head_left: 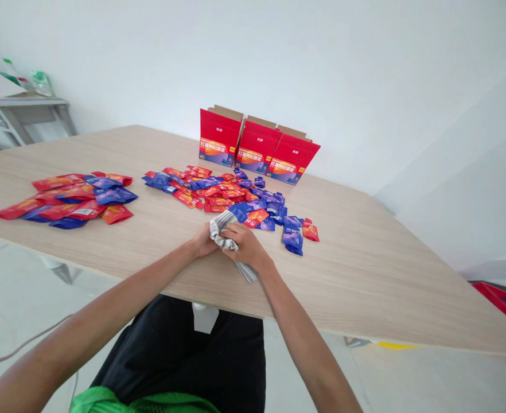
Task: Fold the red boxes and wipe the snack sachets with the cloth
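A grey-and-white striped cloth (221, 222) is bunched up between my two hands near the table's front edge, and its tail hangs down below my right palm onto the tabletop. My left hand (203, 240) is closed on the cloth's left side. From the right, my right hand (245, 245) curls its fingers over the folds. Whether anything is wrapped inside the cloth is hidden. Just beyond my hands lies a loose heap of red and blue foil pouches (218, 194). A blue pouch (293, 238) rests to the right of my right hand.
Another pile of red and blue pouches (74, 198) lies on the left of the wooden table (356, 275). Three red printed boxes (253, 143) with raised flaps stand near the wall. A side desk (24, 103) with bottles is at far left.
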Action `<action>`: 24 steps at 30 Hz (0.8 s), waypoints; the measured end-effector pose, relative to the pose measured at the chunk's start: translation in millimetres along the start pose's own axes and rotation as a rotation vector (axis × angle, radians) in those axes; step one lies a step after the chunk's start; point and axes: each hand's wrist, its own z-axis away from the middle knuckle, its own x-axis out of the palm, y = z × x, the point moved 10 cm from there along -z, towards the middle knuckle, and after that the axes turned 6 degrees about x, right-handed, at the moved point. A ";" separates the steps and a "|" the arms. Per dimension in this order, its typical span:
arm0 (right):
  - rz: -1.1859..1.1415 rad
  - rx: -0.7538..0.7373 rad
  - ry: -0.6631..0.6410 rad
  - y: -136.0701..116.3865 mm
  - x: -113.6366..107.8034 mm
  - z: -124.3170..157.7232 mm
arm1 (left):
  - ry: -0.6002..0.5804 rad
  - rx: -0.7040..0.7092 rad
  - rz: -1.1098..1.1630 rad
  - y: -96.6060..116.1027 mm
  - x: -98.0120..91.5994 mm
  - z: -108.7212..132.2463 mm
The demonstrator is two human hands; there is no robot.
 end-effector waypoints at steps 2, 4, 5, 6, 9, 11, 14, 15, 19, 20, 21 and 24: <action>0.032 0.109 0.084 17.3 -10.4 1.3 | 0.041 0.006 0.001 -0.3 -2.0 0.1; 0.060 0.234 0.209 36.3 -24.8 6.1 | 0.070 -0.016 0.007 -3.6 -1.9 1.2; 0.072 0.286 0.271 43.7 -31.4 9.4 | 0.071 -0.036 0.012 -6.2 -0.5 2.0; 0.082 0.326 0.323 48.7 -36.9 12.5 | 0.063 -0.056 0.016 -8.5 1.6 2.8; 0.091 0.345 0.365 48.3 -41.2 15.3 | 0.049 -0.071 0.013 -10.7 4.5 4.4; 0.073 0.275 0.290 36.6 -32.9 10.3 | 0.058 -0.048 -0.011 -8.6 2.1 5.0; 0.031 0.100 0.113 9.8 -11.9 1.3 | 0.040 -0.033 -0.065 -6.7 -0.7 5.6; 0.023 0.055 0.072 2.7 -6.4 -0.5 | 0.031 -0.032 -0.076 -6.5 -1.1 5.7; 0.056 0.093 0.087 4.8 -5.5 -3.4 | 0.009 -0.025 -0.061 -5.3 1.0 5.7; 0.075 0.145 0.134 11.8 -10.8 -2.3 | 0.000 -0.026 -0.048 -5.3 3.4 5.8; 0.092 0.205 0.193 20.1 -17.7 0.0 | -0.015 -0.032 -0.035 -5.9 6.6 6.2; 0.115 0.378 0.357 44.7 -36.8 11.8 | -0.065 -0.076 -0.021 -10.5 16.2 8.8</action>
